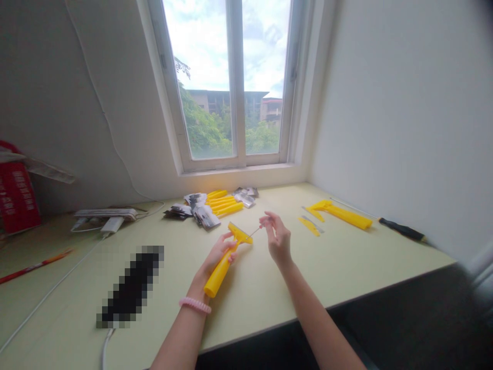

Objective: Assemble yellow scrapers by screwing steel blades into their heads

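My left hand (220,252) is closed around a yellow plastic scraper (219,272), its T-shaped head pointing up and away and its handle angled toward me. My right hand (278,237) is pinched on a thin-shafted tool (254,233) that looks like a small screwdriver; its handle is mostly hidden by the fingers. The tool's tip meets the scraper head. Another yellow scraper (342,213) lies to the right, with a loose yellow blade piece (309,226) beside it. Several yellow handles (227,205) are piled toward the window.
Small silvery packets (206,217) lie around the piled handles. A long screwdriver (402,229) with a black handle rests by the right wall. On the left are a power strip (106,215), a pixelated dark object (133,288) with a cable, a red stick (34,267) and a red box (18,198).
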Motion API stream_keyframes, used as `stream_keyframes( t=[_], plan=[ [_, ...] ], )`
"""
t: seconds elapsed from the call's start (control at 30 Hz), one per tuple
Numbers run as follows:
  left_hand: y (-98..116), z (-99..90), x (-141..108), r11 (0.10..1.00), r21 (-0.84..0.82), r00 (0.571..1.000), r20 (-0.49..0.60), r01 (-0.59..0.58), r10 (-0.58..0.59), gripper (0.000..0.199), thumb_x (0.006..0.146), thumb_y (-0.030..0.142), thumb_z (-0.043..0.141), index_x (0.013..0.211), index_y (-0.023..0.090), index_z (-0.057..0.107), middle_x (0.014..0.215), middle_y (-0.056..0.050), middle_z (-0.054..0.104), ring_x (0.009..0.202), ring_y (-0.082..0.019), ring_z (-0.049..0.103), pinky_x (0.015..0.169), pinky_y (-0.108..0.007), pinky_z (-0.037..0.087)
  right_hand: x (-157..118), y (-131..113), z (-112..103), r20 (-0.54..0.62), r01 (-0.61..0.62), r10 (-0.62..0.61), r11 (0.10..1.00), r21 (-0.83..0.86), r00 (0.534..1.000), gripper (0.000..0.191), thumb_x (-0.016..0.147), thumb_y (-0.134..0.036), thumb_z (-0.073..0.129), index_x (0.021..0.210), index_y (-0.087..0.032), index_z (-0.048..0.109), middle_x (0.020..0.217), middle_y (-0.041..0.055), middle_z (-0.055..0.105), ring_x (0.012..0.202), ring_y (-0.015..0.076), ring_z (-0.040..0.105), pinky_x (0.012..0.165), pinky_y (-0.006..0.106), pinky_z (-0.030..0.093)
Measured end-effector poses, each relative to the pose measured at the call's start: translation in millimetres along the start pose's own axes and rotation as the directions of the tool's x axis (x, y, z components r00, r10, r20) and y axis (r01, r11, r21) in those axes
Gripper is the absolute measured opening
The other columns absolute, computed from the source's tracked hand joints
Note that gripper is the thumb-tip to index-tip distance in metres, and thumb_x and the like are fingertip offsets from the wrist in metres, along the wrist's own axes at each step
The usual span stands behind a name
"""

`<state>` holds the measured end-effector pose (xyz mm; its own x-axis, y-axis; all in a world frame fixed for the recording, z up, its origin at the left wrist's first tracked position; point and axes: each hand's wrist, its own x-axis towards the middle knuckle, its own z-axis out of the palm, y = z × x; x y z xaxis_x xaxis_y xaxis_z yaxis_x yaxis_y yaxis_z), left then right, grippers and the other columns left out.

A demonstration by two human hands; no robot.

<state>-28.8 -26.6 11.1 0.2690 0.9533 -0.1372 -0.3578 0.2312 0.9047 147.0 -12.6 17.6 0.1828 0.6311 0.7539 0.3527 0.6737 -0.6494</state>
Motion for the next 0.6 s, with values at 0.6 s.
stream_keyframes(
  t=[0.6],
  plan=[
    [-2.9,-3.5,4.2,1.0,0.025,1.0,0.017,-0.004,0.004,0.054,0.071,0.011,0.051,0.122,0.014,0.033,0.094,-0.011,0.06,0.037,0.0,0.041,0.036,-0.013,0.032,3.1,3.2,-1.0,-0.073,-0.009,0.008,1.0,-0.019,0.997,0.023,0.083,-0.022,0.043,0.101,-0.018,0.057,0.083,0.0048,0.063,0.075,0.0165,0.058,0.074,0.034,0.046]
  ],
)
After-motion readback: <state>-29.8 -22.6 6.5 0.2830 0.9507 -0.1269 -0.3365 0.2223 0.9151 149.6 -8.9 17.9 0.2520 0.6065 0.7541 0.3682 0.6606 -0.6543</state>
